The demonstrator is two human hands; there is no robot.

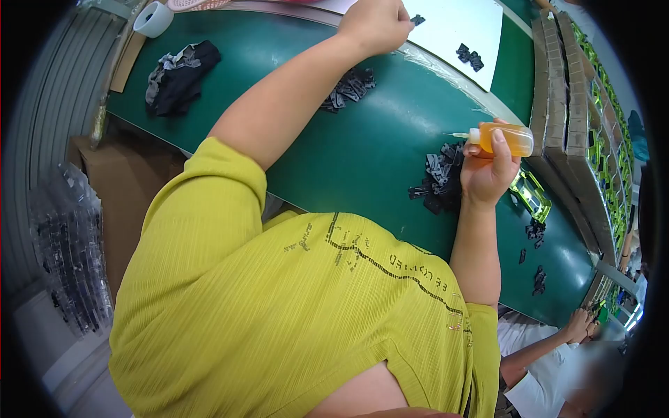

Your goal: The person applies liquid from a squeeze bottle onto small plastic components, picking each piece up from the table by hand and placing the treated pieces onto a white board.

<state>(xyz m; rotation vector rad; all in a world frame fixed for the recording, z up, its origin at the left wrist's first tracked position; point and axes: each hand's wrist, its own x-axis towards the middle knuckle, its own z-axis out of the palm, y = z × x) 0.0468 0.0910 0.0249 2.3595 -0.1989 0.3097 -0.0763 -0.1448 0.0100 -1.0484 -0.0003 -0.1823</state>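
My left hand (376, 26) reaches over the white board (446, 42) at the top, its fingers closed at a small black plastic part (417, 20). Part of that grip is hidden by the hand itself. On the right, my right hand (491, 171) is wrapped around a squeeze bottle (512, 139) of orange-yellow liquid. The bottle lies nearly level, its thin needle tip (456, 134) pointing left. Just below the tip, a heap of black plastic parts (442, 174) rests on the green table (348, 157). More black parts (470, 57) lie on the board.
Another black pile (350, 89) lies beneath my left forearm. A dark cloth (182, 76) and a white tape roll (153, 19) are at the left. Bright green plastic pieces (531, 195) sit beside my right wrist. Stacked cardboard trays (564, 104) line the right; a co-worker's hands (578, 326) are lower right.
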